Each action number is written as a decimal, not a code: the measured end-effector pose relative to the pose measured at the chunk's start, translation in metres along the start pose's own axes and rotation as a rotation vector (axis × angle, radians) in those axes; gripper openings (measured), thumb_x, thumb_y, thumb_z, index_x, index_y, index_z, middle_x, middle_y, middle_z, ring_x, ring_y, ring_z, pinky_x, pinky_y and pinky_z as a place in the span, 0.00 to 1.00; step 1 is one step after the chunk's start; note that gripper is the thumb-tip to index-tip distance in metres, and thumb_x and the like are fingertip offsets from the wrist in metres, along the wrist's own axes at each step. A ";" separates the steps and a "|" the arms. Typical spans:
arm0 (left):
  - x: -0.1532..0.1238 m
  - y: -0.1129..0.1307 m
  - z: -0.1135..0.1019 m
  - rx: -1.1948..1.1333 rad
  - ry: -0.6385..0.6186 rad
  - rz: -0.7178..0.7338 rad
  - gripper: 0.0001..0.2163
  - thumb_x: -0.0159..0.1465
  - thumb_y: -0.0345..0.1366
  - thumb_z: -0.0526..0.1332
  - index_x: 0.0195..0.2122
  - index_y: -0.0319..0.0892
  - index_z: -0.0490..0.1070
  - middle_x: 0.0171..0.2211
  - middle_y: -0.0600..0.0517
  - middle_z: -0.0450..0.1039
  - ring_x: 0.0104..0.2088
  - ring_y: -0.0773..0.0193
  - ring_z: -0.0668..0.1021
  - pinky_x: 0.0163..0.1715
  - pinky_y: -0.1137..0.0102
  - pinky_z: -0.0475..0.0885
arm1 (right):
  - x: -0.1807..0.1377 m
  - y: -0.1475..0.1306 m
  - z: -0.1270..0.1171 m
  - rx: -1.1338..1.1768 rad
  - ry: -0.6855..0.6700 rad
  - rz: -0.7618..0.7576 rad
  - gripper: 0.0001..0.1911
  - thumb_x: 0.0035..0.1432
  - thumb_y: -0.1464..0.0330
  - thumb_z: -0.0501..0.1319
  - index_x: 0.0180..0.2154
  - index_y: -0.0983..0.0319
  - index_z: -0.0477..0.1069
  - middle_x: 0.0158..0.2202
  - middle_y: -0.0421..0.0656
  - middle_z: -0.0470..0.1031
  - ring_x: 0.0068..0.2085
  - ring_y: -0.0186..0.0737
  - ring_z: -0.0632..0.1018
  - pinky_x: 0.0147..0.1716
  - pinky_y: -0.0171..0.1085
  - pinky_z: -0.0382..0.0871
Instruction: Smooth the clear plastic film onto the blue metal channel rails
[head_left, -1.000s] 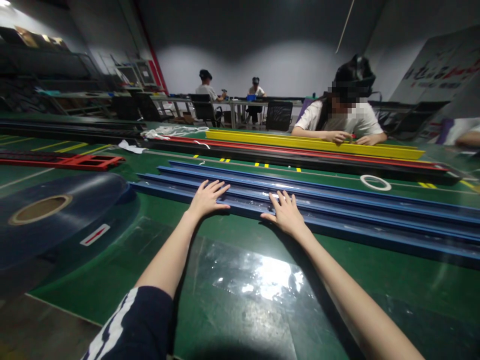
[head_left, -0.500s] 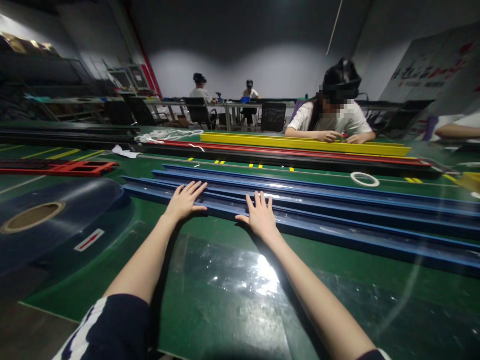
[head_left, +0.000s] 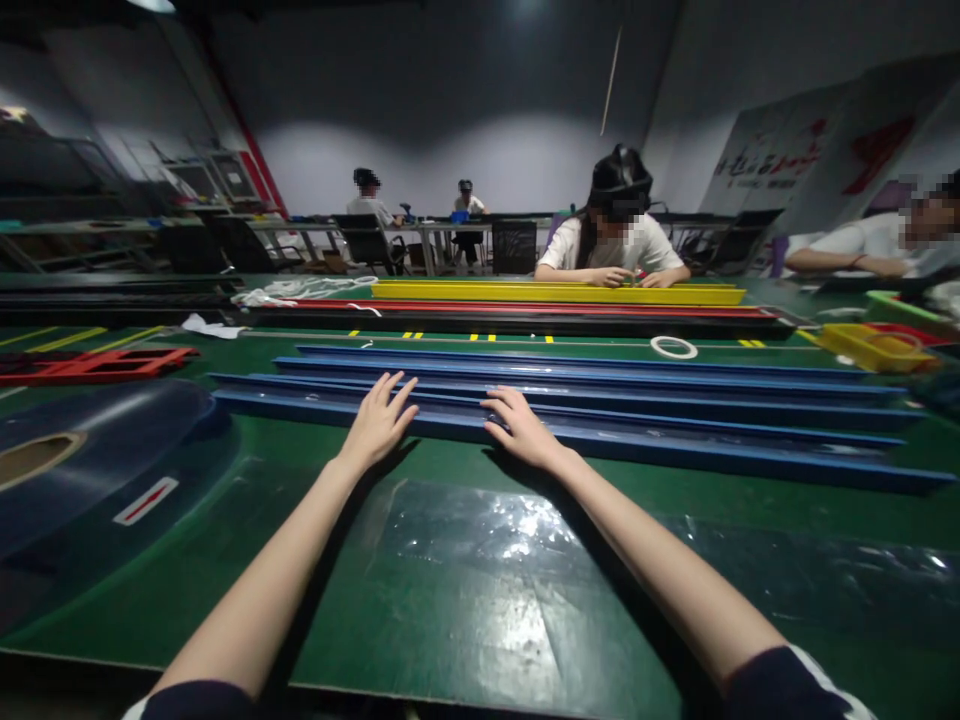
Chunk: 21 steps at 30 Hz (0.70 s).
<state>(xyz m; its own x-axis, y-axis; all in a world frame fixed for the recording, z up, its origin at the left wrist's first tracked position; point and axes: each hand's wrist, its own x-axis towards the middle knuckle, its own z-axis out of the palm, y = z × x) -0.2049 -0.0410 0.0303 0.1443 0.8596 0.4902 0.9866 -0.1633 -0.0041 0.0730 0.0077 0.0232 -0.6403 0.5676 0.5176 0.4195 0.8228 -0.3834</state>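
Two long blue channel strips lie side by side across the green table. My left hand (head_left: 377, 423) rests over the nearer blue channel strip (head_left: 637, 432), its fingers stretched out and spread. Farther right on that same strip is my right hand (head_left: 521, 425), fingers apart and slightly bent, with nothing held in it. The other blue channel strip (head_left: 675, 385) runs just behind, close against the near one at the left. In front of both hands, a clear plastic sheet (head_left: 465, 535) lies flat on the table and reflects the light.
A big roll of clear plastic (head_left: 97, 440) lies at the left. Beyond the blue strips are a white ring (head_left: 673, 347), a yellow strip (head_left: 555, 292), and red and black strips. A yellow tray (head_left: 870, 347) stands at the right. A co-worker (head_left: 600, 240) sits across the table.
The view has turned to the right, bringing the strips' right ends and the yellow tray into sight. My right hand's fingers have bent and turned inward; my left hand stays on the strip.
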 end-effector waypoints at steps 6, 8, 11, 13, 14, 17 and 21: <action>0.032 0.098 0.011 -0.168 0.070 0.303 0.20 0.66 0.43 0.47 0.56 0.40 0.61 0.57 0.43 0.59 0.60 0.56 0.57 0.58 0.59 0.55 | -0.056 0.012 -0.057 -0.097 0.112 -0.045 0.12 0.60 0.70 0.49 0.41 0.63 0.69 0.42 0.48 0.71 0.48 0.40 0.67 0.48 0.42 0.62; 0.036 0.131 0.015 -0.201 0.054 0.458 0.19 0.65 0.43 0.49 0.54 0.41 0.64 0.56 0.44 0.61 0.59 0.56 0.58 0.57 0.59 0.55 | -0.071 0.013 -0.075 -0.180 0.109 -0.005 0.12 0.60 0.71 0.49 0.39 0.64 0.69 0.39 0.48 0.73 0.43 0.40 0.69 0.44 0.41 0.63; 0.035 0.169 0.017 -0.260 0.034 0.560 0.17 0.65 0.43 0.49 0.51 0.41 0.66 0.52 0.44 0.65 0.55 0.56 0.63 0.54 0.58 0.58 | -0.086 0.015 -0.095 -0.215 -0.014 0.102 0.13 0.60 0.69 0.49 0.38 0.64 0.71 0.35 0.47 0.74 0.37 0.39 0.71 0.39 0.39 0.62; 0.032 0.184 0.015 -0.284 -0.046 0.539 0.16 0.66 0.43 0.48 0.43 0.41 0.70 0.43 0.46 0.71 0.47 0.58 0.70 0.49 0.61 0.62 | -0.092 0.016 -0.104 -0.150 -0.150 0.189 0.14 0.61 0.66 0.49 0.37 0.63 0.72 0.33 0.45 0.75 0.34 0.37 0.72 0.36 0.36 0.61; 0.031 0.189 0.012 -0.285 -0.120 0.513 0.17 0.66 0.43 0.46 0.37 0.41 0.71 0.38 0.48 0.72 0.42 0.60 0.71 0.46 0.62 0.63 | -0.094 0.017 -0.107 -0.101 -0.219 0.233 0.15 0.61 0.63 0.50 0.36 0.63 0.72 0.32 0.44 0.75 0.33 0.36 0.72 0.34 0.34 0.61; 0.030 0.189 0.003 -0.335 -0.402 0.436 0.19 0.64 0.50 0.48 0.31 0.42 0.70 0.31 0.52 0.72 0.33 0.63 0.72 0.36 0.68 0.64 | -0.104 0.019 -0.113 0.031 -0.378 0.336 0.19 0.57 0.54 0.54 0.32 0.63 0.73 0.28 0.41 0.74 0.30 0.34 0.71 0.29 0.32 0.59; 0.036 0.169 -0.007 -0.441 -0.766 0.258 0.19 0.55 0.56 0.57 0.32 0.44 0.71 0.30 0.54 0.72 0.31 0.65 0.72 0.27 0.73 0.61 | -0.121 0.022 -0.116 0.094 -0.479 0.441 0.23 0.48 0.48 0.59 0.30 0.63 0.71 0.26 0.39 0.72 0.27 0.32 0.69 0.25 0.30 0.56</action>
<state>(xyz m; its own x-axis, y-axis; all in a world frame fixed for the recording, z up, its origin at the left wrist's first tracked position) -0.0339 -0.0408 0.0535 0.5223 0.8310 -0.1914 0.8208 -0.4290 0.3770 0.2349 -0.0393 0.0410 -0.6460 0.7576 -0.0931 0.6642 0.4978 -0.5578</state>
